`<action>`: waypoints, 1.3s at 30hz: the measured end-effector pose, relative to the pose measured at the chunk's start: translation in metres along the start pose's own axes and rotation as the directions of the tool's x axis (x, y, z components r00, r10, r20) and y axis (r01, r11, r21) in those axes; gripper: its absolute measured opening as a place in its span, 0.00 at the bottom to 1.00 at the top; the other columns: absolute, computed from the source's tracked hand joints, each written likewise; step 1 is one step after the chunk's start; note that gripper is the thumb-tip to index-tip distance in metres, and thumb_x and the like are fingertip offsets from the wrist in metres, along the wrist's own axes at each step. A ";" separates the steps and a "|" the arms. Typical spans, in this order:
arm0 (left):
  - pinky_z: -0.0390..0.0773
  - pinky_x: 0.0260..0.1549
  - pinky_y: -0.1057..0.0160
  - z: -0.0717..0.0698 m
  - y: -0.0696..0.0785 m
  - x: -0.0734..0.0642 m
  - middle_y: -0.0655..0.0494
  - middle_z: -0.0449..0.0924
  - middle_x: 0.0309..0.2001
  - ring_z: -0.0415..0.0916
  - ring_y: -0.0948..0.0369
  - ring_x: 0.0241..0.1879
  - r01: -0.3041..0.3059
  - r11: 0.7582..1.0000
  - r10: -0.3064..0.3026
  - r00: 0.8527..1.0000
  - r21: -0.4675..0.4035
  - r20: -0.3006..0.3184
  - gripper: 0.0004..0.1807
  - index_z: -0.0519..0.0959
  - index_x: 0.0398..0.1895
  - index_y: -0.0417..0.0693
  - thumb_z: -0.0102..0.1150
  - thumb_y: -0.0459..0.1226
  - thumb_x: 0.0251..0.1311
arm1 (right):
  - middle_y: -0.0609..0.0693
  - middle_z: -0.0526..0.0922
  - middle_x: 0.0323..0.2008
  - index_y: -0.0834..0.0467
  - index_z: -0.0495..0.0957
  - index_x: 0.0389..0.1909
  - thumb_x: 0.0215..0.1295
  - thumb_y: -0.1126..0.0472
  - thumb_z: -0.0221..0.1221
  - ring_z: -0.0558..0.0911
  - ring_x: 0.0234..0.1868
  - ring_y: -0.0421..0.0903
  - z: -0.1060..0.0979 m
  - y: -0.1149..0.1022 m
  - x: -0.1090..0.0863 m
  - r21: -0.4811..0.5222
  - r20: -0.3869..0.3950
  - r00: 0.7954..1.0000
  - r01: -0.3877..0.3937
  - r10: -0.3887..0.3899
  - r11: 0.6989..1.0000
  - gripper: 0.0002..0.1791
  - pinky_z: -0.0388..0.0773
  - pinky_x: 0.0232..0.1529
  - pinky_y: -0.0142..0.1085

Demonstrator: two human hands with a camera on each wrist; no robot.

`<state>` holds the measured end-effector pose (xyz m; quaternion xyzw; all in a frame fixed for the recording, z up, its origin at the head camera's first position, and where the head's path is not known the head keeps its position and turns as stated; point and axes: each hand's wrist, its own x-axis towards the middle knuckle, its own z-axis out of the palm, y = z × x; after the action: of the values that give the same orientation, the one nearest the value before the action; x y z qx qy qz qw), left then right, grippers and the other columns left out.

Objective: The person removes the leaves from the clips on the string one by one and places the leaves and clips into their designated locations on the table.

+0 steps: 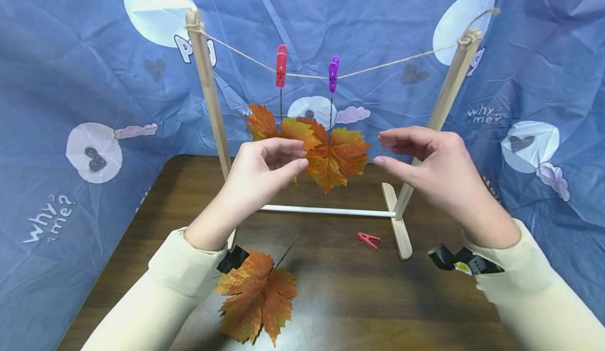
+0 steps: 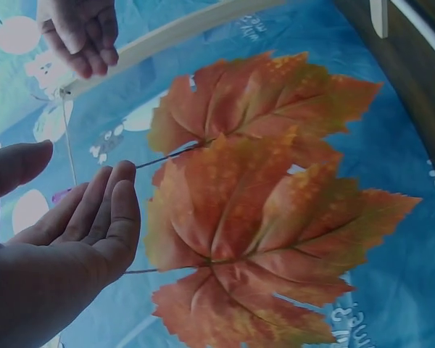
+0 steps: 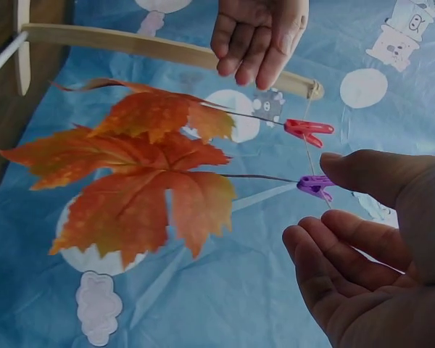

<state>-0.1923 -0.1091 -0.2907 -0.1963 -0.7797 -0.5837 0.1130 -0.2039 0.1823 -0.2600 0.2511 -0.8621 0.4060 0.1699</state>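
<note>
Two orange maple-like leaves hang by their stems from a string (image 1: 397, 65). A red clothespin (image 1: 281, 67) grips the left leaf (image 1: 261, 123), and a purple clothespin (image 1: 333, 75) the right leaf (image 1: 335, 156). My left hand (image 1: 257, 169) is in front of the left leaf, its fingers loosely bent and holding nothing, partly covering that leaf in the head view. To the right of the leaves my right hand (image 1: 437, 164) is held up, thumb apart from its fingers, nothing between them. In the right wrist view the purple clothespin (image 3: 315, 186) appears just beyond the right thumb tip.
On the brown table (image 1: 326, 298) lies another orange leaf (image 1: 260, 298), below the left forearm. A pinkish-red clothespin (image 1: 368, 239) lies near the rack's right foot (image 1: 402, 238). Wooden posts (image 1: 210, 91) carry the string, with a white rod (image 1: 326, 211) low between them. Blue patterned cloth (image 1: 104, 78) hangs behind.
</note>
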 end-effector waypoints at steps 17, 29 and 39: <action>0.80 0.44 0.63 0.003 0.017 0.041 0.49 0.87 0.42 0.84 0.59 0.40 -0.081 0.987 0.091 0.994 0.140 -0.063 0.15 0.84 0.52 0.36 0.70 0.32 0.62 | 0.46 0.87 0.47 0.57 0.87 0.51 0.59 0.57 0.75 0.85 0.46 0.41 -0.010 -0.032 0.047 -0.013 0.028 0.998 0.064 -0.063 0.998 0.19 0.79 0.48 0.31; 0.79 0.47 0.64 0.008 0.022 0.067 0.50 0.87 0.44 0.83 0.61 0.43 -0.083 0.965 0.100 0.993 0.250 -0.056 0.16 0.85 0.53 0.38 0.68 0.35 0.64 | 0.50 0.87 0.49 0.59 0.85 0.54 0.61 0.56 0.74 0.84 0.49 0.44 -0.016 -0.060 0.081 -0.101 0.072 0.990 0.127 -0.120 0.987 0.22 0.78 0.52 0.34; 0.78 0.46 0.62 0.017 0.018 0.086 0.52 0.88 0.43 0.83 0.60 0.44 -0.091 0.940 0.106 0.994 0.328 -0.029 0.15 0.86 0.51 0.40 0.68 0.38 0.66 | 0.53 0.85 0.53 0.60 0.83 0.58 0.63 0.53 0.72 0.84 0.51 0.46 -0.016 -0.068 0.116 -0.231 0.118 0.989 0.119 -0.093 0.966 0.26 0.78 0.54 0.37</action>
<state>-0.2610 -0.0733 -0.2457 -0.2001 -0.8519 -0.4445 0.1912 -0.2584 0.1233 -0.1506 0.2961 -0.8976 0.2764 0.1740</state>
